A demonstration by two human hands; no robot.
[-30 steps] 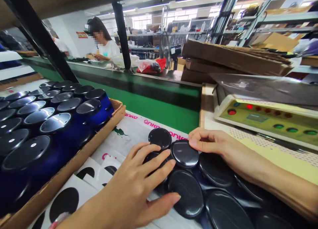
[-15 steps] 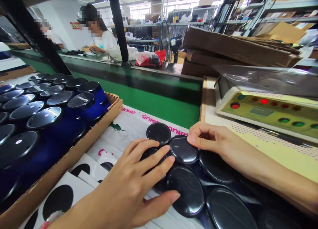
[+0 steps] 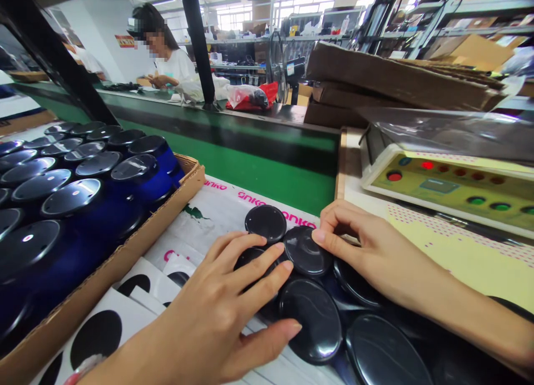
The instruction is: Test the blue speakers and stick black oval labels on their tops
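My left hand [image 3: 225,296] lies with fingers spread over a cluster of dark round containers, its fingertips at the rim of one glossy black disc top [image 3: 306,251]. My right hand [image 3: 354,235] is closed, thumb and forefinger together at the upper right edge of that same top. The thumb touches the disc; whether anything is pinched behind it is hidden. Another black disc top [image 3: 266,223] stands just beyond, and a larger black disc top [image 3: 311,321] sits nearer, by my left thumb. White sheets with black circles [image 3: 97,339] lie partly under my left forearm.
On the left, a cardboard tray [image 3: 167,198] holds many blue containers with black tops. A yellow-green control panel [image 3: 450,184] stands at right, cardboard sheets [image 3: 396,79] piled behind it. The green conveyor belt [image 3: 267,168] runs across. A co-worker [image 3: 175,62] sits beyond it.
My right thumb has shifted slightly left on the disc top; my left hand stays in place. A different red light glows on the panel. The co-worker's hands have moved slightly.
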